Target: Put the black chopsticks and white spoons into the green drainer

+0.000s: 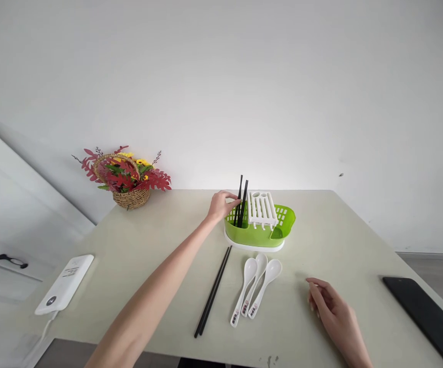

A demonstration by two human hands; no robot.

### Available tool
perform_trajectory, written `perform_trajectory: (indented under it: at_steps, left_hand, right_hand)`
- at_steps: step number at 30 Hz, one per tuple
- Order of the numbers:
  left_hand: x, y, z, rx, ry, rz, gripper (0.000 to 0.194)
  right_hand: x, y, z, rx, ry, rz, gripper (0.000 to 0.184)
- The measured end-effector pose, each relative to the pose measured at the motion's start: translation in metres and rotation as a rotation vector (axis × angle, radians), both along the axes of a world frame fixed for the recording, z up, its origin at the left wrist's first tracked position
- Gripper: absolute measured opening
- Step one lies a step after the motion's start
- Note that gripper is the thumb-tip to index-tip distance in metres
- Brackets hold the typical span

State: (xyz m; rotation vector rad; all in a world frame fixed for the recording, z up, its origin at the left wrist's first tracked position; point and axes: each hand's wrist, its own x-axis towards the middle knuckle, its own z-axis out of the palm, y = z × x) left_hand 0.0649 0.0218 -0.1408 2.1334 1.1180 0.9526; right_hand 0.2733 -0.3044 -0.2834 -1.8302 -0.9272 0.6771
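My left hand reaches to the left end of a green slotted cutlery basket on a white base. Its thumb and fingers are closed on black chopsticks, which stand nearly upright with their lower ends inside the basket. A white slatted rack with small hooks sits across the basket's middle. In front of it, a pair of black chopsticks lies on the table beside three white spoons, their handles towards me. My right hand rests on the table to the right of the spoons, fingers loosely bent, holding nothing.
A wicker basket of red and yellow flowers stands at the back left. A white power bank with a cable lies on the left, a black phone on the right. The table meets a white wall behind.
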Motion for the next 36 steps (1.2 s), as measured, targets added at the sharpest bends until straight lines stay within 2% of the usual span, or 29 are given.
perform_trajectory:
  at_steps: [4, 7, 9, 12, 13, 15, 17, 19, 23, 27, 32, 36]
  left_hand:
    - [-0.007, -0.002, -0.003, -0.025, -0.052, 0.018, 0.018]
    - [-0.026, -0.014, -0.007, -0.027, -0.136, 0.122, 0.025]
    - [-0.045, -0.030, -0.015, -0.051, -0.187, 0.233, 0.030]
    - [-0.077, -0.067, -0.038, -0.156, -0.193, 0.343, 0.032]
    - [-0.087, -0.083, -0.047, -0.180, -0.176, 0.323, 0.030]
    - [-0.104, -0.115, -0.065, -0.210, -0.029, 0.160, 0.028]
    - [-0.114, -0.145, -0.079, -0.146, 0.191, 0.078, 0.027]
    - [-0.118, -0.169, -0.087, -0.040, 0.360, 0.049, 0.022]
    - [-0.117, -0.194, -0.081, 0.067, 0.646, 0.042, 0.011]
    - [-0.124, -0.192, -0.068, 0.029, 0.837, -0.010, 0.023]
    - [-0.148, -0.171, -0.058, -0.062, 0.847, 0.004, 0.026]
    - [-0.174, -0.159, -0.046, -0.056, 0.744, 0.053, 0.023]
  right_hand:
    - [-0.001, 0.001, 0.001, 0.007, -0.002, -0.002, 0.060]
    - [-0.002, 0.001, 0.001, 0.015, -0.010, -0.013, 0.061]
    - [-0.002, 0.001, 0.002, 0.019, -0.018, -0.026, 0.061]
    - [-0.002, 0.000, 0.001, 0.023, -0.029, -0.034, 0.059]
    - [-0.001, 0.000, 0.001, 0.026, -0.031, -0.031, 0.059]
    - [-0.001, -0.001, -0.001, 0.032, -0.037, -0.021, 0.058]
    - [0.000, -0.002, -0.002, 0.031, -0.047, -0.013, 0.058]
    - [0.000, -0.002, -0.003, 0.027, -0.064, -0.014, 0.058]
    - [-0.001, -0.004, -0.002, 0.017, -0.108, -0.020, 0.057]
    - [-0.001, -0.006, -0.004, 0.001, -0.120, -0.006, 0.056]
    - [0.001, -0.005, -0.009, 0.038, -0.100, -0.017, 0.059]
    - [0.001, 0.000, -0.007, 0.063, -0.024, -0.012, 0.063]
